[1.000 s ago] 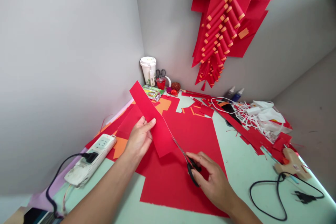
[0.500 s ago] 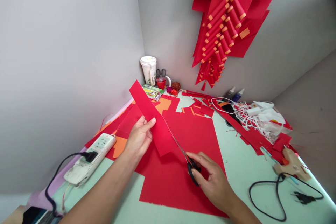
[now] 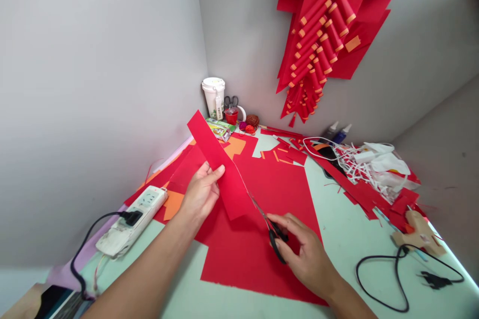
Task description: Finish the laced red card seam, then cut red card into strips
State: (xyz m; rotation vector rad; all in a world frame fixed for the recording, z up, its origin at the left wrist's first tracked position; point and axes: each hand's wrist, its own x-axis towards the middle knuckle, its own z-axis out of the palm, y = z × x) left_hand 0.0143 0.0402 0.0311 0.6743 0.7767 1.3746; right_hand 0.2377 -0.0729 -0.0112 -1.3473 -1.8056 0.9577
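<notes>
My left hand [image 3: 202,192] pinches a long red paper strip [image 3: 215,152] at its left edge, thumb on top. The strip is held tilted above the table, its far end pointing up and left. In my right hand [image 3: 305,249] is a pair of black-handled scissors [image 3: 276,239], my fingers through the loops. The blades meet the strip's right edge near its lower end; whether they are biting into it is hard to make out. Beneath both hands lies a large red paper sheet [image 3: 262,269].
A white power strip [image 3: 129,224] with a black plug lies at left. A white cup [image 3: 214,97] and yarn balls [image 3: 250,127] stand at the back corner. On the right are white shreds [image 3: 359,169], a glue gun [image 3: 419,234] and its black cord [image 3: 398,284]. Red paper firecrackers [image 3: 322,45] hang on the wall.
The scissors' handles have spread apart a little, with the blades still at the strip's right edge. The whole view has shifted slightly. My left hand keeps its grip on the strip.
</notes>
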